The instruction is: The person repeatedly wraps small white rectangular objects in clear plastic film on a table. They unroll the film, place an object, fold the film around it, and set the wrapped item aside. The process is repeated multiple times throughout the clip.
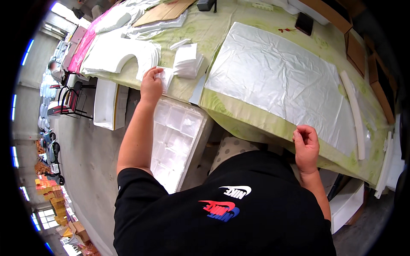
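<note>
My left hand [152, 86] reaches to the near edge of the table, its fingers curled together at the edge of a thin white square sheet [166, 82]. Just beyond it sits a small stack of similar white squares [187, 64]. Left of the stack, white sheets with a curved cut-out [112, 53] lie in a layered pile. My right hand [306, 147] is closed, thumb against the curled fingers, near the front corner of a large wrinkled white plastic sheet [277, 81]. Whatever it may hold is hidden.
Below my left forearm stands a white divided tray [200, 121] with clear packets. A pale tube [353, 115] lies along the table's right side. Farther back are a black phone [304, 23] and brown cardboard [164, 13]. A chair [70, 100] and a white box [104, 104] stand left.
</note>
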Demonstrator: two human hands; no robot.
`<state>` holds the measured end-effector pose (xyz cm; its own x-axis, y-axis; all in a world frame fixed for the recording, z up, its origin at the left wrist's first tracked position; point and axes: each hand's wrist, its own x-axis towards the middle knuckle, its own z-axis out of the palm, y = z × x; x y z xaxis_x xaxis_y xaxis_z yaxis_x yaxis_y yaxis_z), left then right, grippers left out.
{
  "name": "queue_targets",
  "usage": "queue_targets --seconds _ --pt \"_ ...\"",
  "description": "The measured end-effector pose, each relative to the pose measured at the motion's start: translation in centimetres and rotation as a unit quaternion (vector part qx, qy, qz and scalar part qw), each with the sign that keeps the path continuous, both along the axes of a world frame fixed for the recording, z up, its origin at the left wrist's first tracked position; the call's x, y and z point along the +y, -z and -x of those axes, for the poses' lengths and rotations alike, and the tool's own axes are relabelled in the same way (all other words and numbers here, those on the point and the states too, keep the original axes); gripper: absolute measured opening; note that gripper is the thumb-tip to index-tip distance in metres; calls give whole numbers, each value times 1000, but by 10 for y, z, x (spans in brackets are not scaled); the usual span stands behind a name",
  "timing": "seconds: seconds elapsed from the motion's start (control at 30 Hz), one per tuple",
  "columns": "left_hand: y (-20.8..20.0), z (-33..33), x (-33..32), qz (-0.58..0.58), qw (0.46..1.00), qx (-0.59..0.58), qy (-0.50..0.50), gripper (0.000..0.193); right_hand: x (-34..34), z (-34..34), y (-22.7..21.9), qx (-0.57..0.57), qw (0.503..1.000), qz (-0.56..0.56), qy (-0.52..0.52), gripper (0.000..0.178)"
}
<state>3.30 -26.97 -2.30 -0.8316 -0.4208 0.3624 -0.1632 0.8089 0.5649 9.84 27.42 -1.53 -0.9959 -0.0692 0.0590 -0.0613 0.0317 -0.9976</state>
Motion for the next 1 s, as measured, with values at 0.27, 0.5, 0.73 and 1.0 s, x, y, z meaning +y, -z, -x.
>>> queue_targets --seconds 0.27,0.5,0.73,1.0 --pt "-14 -9 30 128 981 131 68 39 76 15 -2 162 951 -212 156 19" --pt "-5 -4 79 -170 952 107 230 18 245 53 -12 111 640 -695 306 57" --pt "-16 4 230 -269 869 35 413 22 258 44 -53 -73 749 -634 180 64" --pt "-69 19 399 -206 801 19 562 37 135 -16 -27 63 954 -236 173 62"
